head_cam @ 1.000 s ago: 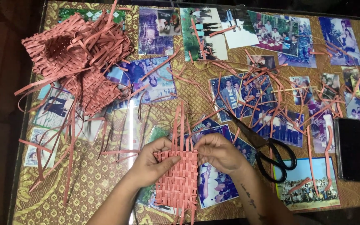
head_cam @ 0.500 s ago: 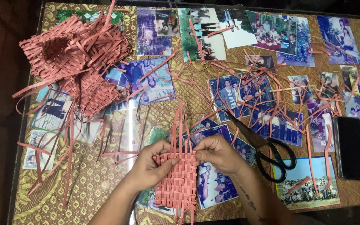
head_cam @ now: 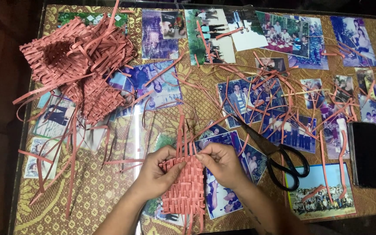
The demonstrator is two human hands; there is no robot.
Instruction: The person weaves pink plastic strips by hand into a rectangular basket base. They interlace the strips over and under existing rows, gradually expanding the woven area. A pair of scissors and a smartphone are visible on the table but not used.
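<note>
Salmon-pink woven strip panel (head_cam: 182, 187) lies flat on the glass-topped table (head_cam: 109, 204), near its front edge. I see my left hand (head_cam: 156, 172) and right hand (head_cam: 223, 163) pinching its upper edge, fingers closed on the weave. Advice: keep each strip pressed tight against the previous row; the upright strips (head_cam: 181, 135) rise just beyond the fingertips.

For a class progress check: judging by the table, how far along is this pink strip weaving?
Done: finished woven baskets sit at the table's far left. In hand: the left hand and right hand grip a woven panel whose upright strips remain unwoven. Left: many loose strips lie scattered near the scissors.
</note>
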